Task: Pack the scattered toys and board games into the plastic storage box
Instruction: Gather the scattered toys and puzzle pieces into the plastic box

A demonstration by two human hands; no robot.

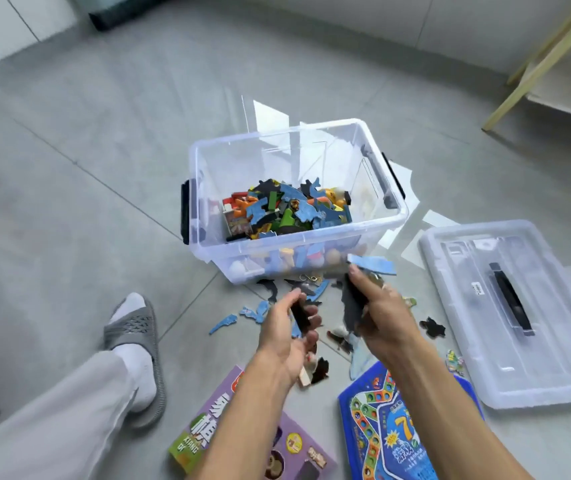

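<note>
Your left hand [291,327] and right hand [377,306] each gripped flat blue-and-black puzzle pieces [370,265]. Mid-pickup; next, lift over the clear plastic storage box [312,251] rim and drop.

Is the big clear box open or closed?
Open. The storage box has no top; its lid lies on the floor beside it.
</note>
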